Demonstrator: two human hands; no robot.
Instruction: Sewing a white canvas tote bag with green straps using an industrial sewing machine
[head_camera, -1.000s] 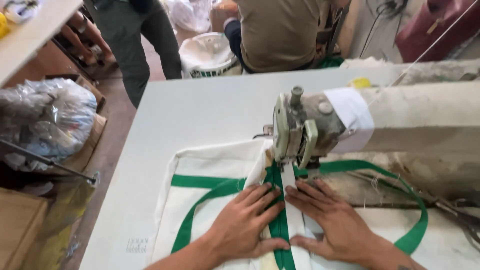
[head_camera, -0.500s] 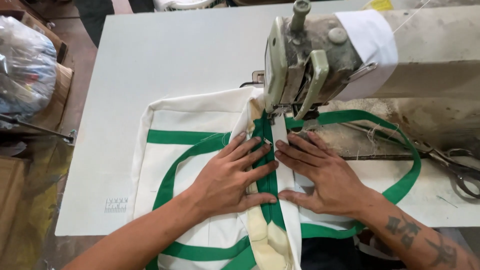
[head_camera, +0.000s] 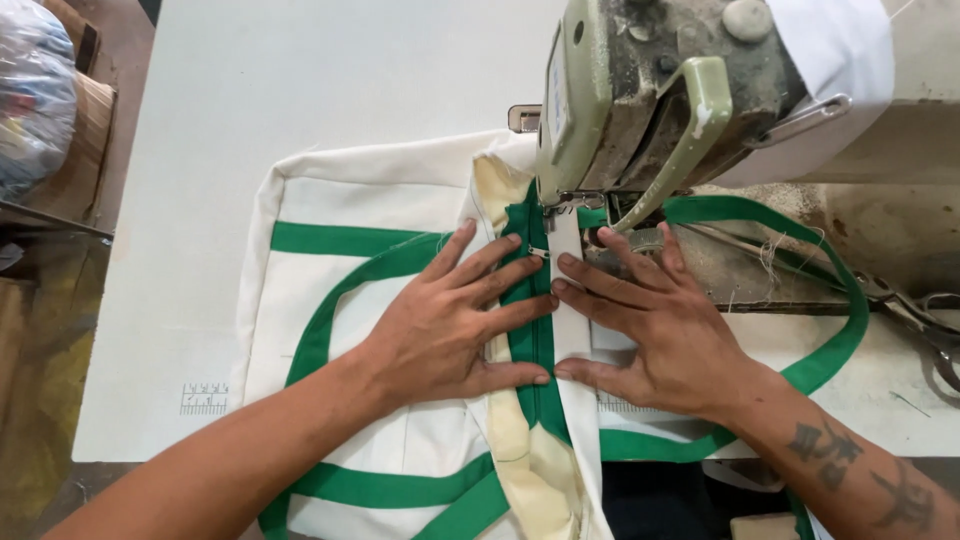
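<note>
Cream bag (head_camera: 350, 205) lies under left hand (head_camera: 450, 330) and right hand (head_camera: 665, 335), fingers spread flat, seemingly pressing.

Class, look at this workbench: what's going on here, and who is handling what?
A person is working at a sewing machine on a white table. Both hands lie flat on a cream fabric bag with green straps. The left hand and right hand press the fabric on either side of a green strip that runs up to the presser foot. Scissors lie at the right.
</note>
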